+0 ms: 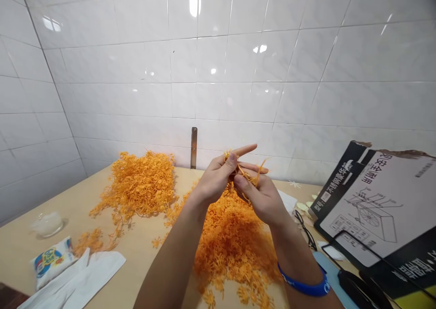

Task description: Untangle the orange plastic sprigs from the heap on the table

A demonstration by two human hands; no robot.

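View from a head camera looking down over a pale wooden table (143, 250) set against a white tiled wall (238, 64). Two bare hands are raised together above the table, meeting in the middle of the view. The left hand (218, 178) has its thumb pressed down on a small orange plastic sprig (251, 170), with the forefinger stretched out straight above it. The right hand (263, 196) is closed on the same sprig from below, thumb on top, and thin orange strands poke out between the fingers of both hands. A blue wristband (304, 285) circles the right wrist. Directly under the hands lies a big heap of the same orange pieces (235, 243); a second heap (139, 186) sits well to the left, near the wall. At the near left are a small tissue packet (51, 261), white paper (85, 275) and a clear little dish (47, 223). On the right a black and white printed cardboard box (378, 204) leans, with a pair of glasses (305, 229) just beside it.
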